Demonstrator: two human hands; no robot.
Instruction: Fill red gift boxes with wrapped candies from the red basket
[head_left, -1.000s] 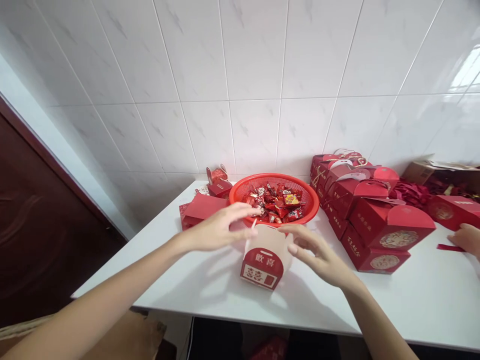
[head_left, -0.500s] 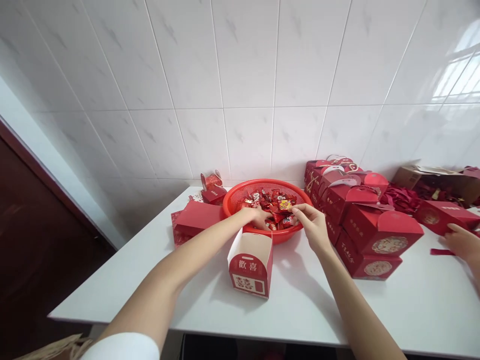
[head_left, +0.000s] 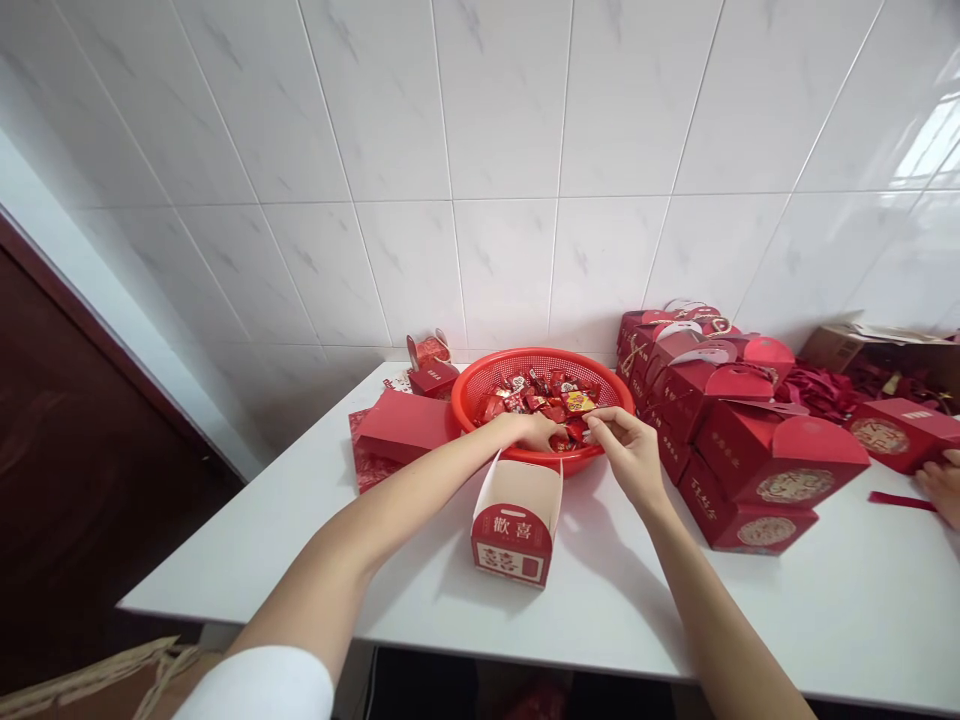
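Observation:
Red-wrapped candies [head_left: 529,400] lie heaped in a red plastic basket [head_left: 469,385], with a yellow-wrapped candy [head_left: 579,402] on top. My left hand [head_left: 541,432] reaches over the near rim, its fingers curled down among the candies; the fingertips are partly hidden. At the basket's right side, my right hand [head_left: 624,447] pinches thumb and forefinger together on a small wrapped candy, mostly covered by the fingers, close to the yellow one. Below both hands stands a red gift box [head_left: 512,538] with its top open and pale inside walls showing.
Closed red gift boxes [head_left: 780,465] are stacked right of the basket. Folded red boxes [head_left: 409,425] lie to its left. Farther right are dark red ribbons [head_left: 814,392], a cardboard carton [head_left: 832,350] and another person's hand [head_left: 943,485] by a red box [head_left: 900,432]. A tiled wall backs the white table [head_left: 262,540].
My left hand has shifted slightly right, deeper into the candies. My right hand stays pinched at the basket's right side. The other person's hand has drawn right. The view has turned slightly.

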